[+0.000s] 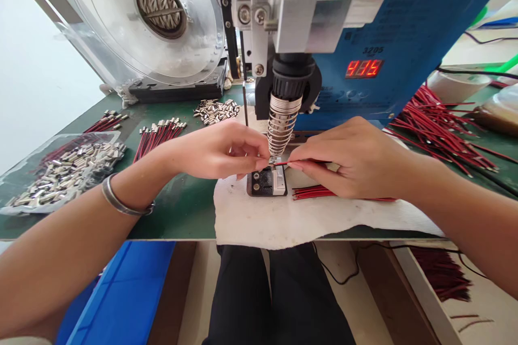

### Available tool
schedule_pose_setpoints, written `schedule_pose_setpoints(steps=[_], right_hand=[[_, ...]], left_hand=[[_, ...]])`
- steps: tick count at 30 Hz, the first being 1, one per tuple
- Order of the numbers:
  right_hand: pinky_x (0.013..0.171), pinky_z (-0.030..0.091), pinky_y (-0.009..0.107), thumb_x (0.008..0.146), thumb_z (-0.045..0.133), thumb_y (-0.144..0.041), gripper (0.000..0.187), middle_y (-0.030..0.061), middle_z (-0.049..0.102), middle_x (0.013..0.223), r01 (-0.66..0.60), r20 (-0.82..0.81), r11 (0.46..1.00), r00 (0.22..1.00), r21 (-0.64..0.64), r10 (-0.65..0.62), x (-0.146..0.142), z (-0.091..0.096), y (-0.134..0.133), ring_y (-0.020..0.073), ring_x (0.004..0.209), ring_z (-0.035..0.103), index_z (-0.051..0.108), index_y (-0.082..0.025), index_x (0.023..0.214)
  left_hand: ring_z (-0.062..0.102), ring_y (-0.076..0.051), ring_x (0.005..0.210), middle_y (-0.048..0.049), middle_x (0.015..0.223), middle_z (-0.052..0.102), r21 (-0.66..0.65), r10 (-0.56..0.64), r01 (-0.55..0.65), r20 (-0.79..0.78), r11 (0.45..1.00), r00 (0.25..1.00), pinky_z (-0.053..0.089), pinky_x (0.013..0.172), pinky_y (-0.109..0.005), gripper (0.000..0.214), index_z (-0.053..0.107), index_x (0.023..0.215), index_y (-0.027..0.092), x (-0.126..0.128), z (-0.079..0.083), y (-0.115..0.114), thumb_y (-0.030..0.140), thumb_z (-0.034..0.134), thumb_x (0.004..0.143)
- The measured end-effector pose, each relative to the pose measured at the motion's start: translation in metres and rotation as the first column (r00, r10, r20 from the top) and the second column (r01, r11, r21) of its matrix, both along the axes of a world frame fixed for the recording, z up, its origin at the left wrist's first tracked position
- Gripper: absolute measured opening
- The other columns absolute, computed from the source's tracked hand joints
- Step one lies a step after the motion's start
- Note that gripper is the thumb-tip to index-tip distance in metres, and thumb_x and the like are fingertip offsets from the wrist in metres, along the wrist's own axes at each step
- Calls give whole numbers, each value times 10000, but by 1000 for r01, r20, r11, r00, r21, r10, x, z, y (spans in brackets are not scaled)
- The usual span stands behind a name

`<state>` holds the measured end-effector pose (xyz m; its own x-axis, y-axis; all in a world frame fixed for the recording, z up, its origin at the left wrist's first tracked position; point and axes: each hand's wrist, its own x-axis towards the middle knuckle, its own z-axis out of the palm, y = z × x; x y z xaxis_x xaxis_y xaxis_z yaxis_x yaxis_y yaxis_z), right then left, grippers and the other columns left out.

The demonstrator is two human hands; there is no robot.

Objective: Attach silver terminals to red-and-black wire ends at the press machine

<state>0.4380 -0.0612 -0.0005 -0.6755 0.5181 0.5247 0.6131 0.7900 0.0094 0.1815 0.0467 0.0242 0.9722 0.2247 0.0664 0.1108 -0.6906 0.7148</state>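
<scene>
My left hand (220, 148) pinches a small metal terminal (270, 161) just under the tip of the soldering head (283, 124). My right hand (348, 159) pinches a thin red wire (283, 163) and holds its end against that terminal. Both meet above a small black and metal fixture block (267, 182) on a white cloth (283, 221). A short bundle of red wires (311, 192) lies on the cloth under my right hand.
A blue machine (404, 27) with a red digit display (363, 68) stands behind. A clear reel (149, 16) sits at the back left. Metal terminals fill a plastic bag (60, 170) at left, finished red wires (159, 132) beside it, a red wire pile (437, 124) at right.
</scene>
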Motion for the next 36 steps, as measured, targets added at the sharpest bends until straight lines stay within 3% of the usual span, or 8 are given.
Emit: schedule_pose_setpoints(steps=[25,36], right_hand=[[566,365,305,1134,573,-175,330,-8,767,734,9,-7,1000,1000,6,-9,-1,-1,0,144,606,615,765,-197,867],[553,359,303,1137,571,-184,320,-22,747,717,10,-11,1000,1000,23,-10,-2,-1,-1,146,594,596,765,-200,883]], left_hand=[[671,-123,506,9,620,682,14,-28,28,13,1000,1000,475,466,-188,136,708,827,180,1,0,-1,143,657,948],[696,-152,561,-23,691,717,-18,8,-8,-33,1000,999,549,507,-225,99,697,855,176,0,-3,0,162,648,940]])
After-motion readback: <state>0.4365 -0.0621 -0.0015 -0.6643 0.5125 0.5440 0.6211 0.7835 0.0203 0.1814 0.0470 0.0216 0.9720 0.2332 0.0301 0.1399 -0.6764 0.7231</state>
